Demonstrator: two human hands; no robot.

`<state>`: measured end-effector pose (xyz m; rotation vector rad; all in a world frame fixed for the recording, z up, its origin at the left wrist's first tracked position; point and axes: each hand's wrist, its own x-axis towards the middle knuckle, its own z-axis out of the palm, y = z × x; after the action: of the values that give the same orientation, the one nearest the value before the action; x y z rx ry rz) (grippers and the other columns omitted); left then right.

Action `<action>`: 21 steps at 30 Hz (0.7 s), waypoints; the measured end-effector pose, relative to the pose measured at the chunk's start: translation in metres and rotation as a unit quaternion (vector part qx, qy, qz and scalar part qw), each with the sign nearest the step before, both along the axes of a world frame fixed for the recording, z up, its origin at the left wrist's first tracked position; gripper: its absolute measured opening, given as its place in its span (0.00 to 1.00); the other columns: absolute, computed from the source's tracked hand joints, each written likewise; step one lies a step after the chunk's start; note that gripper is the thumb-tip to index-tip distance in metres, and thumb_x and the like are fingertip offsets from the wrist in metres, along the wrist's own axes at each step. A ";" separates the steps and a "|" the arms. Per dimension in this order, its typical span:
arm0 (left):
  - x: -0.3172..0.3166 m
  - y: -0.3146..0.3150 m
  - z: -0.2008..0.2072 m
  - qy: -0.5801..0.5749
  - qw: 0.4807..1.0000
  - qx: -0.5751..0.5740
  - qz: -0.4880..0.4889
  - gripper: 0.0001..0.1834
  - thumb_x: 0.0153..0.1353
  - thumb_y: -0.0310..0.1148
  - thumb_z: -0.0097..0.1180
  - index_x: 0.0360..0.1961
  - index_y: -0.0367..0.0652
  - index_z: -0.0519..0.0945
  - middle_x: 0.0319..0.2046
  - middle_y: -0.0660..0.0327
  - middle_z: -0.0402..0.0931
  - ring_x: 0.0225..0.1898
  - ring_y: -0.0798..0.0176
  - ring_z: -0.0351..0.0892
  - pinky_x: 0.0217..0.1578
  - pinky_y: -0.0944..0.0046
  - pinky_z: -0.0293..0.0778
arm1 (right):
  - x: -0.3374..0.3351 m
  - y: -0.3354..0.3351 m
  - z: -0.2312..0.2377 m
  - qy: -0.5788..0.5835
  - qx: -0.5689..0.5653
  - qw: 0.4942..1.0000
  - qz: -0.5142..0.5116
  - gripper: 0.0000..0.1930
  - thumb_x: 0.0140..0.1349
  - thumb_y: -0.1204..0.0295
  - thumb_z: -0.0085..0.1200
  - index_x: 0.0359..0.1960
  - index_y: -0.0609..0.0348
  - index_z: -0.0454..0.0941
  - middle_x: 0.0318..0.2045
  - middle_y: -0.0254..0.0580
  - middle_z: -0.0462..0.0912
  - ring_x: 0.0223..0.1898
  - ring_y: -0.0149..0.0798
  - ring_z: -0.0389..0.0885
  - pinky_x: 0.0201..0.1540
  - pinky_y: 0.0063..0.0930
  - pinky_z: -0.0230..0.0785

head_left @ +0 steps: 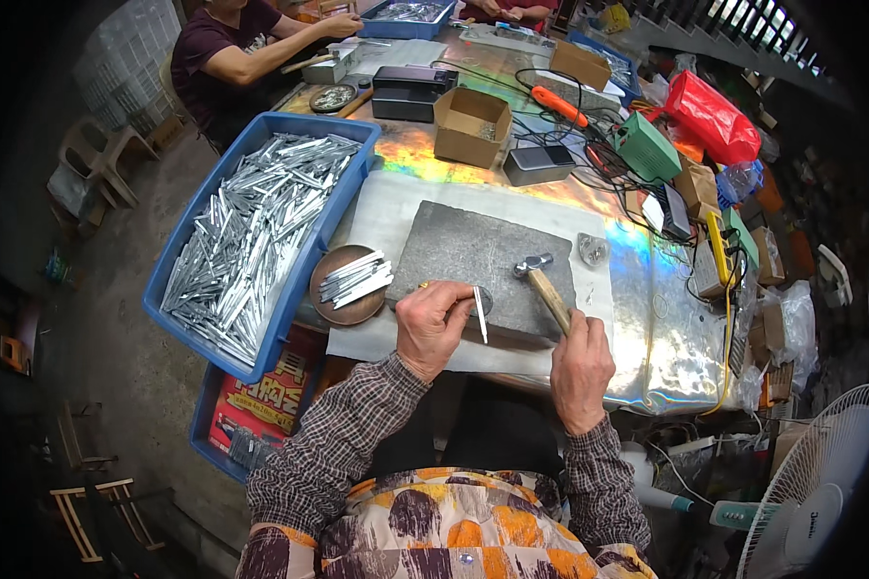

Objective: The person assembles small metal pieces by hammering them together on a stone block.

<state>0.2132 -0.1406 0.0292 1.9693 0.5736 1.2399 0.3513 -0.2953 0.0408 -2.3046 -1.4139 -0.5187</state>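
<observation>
My left hand (433, 326) pinches a thin, pale metal strip (481, 318) upright at the near edge of a grey stone block (488, 241). Just behind the strip, a small dark round piece (486, 299) is partly hidden by my fingers. The wooden handle of a hammer (550, 294) is gripped in my right hand (583, 372). Its metal head is over the block's right part; whether it touches the stone I cannot tell. Left of my left hand, a round brown dish (341, 315) holds several silvery strips (359, 278).
A big blue tray (370, 145) heaped with metal strips stands at the left. Small clear bag (593, 250) lies right of the block. Cardboard box (468, 135), black device (410, 94), and tangled cables are farther back. Fan (816, 482) stands at lower right. Two people sit across.
</observation>
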 end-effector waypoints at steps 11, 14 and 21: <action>0.000 -0.006 -0.003 0.019 0.999 0.008 0.047 0.05 0.50 0.20 0.60 0.30 0.37 0.79 0.25 0.57 0.78 0.25 0.59 0.78 0.27 0.65 0.72 | -0.027 -0.019 0.051 0.167 0.116 0.960 0.192 0.15 0.46 0.84 0.58 0.38 0.64 0.74 0.22 0.47 0.75 0.21 0.47 0.76 0.24 0.32 0.67; -0.001 -0.004 0.003 0.014 0.999 0.018 0.034 0.05 0.50 0.20 0.59 0.30 0.37 0.79 0.25 0.56 0.78 0.25 0.59 0.78 0.27 0.64 0.71 | -0.038 -0.027 0.071 0.151 0.149 0.961 0.178 0.17 0.44 0.83 0.59 0.39 0.66 0.74 0.23 0.48 0.77 0.22 0.47 0.78 0.24 0.31 0.68; 0.002 -0.005 0.002 0.022 0.999 -0.004 0.031 0.04 0.50 0.22 0.60 0.29 0.39 0.79 0.25 0.55 0.78 0.27 0.53 0.77 0.29 0.60 0.71 | -0.027 -0.011 0.046 0.189 0.046 0.967 0.162 0.15 0.50 0.79 0.58 0.42 0.62 0.75 0.24 0.51 0.76 0.23 0.49 0.76 0.26 0.34 0.69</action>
<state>0.2149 -0.1456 0.0310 1.9898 0.6650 1.2307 0.3241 -0.3068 0.0870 -1.9155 -1.4908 -0.0391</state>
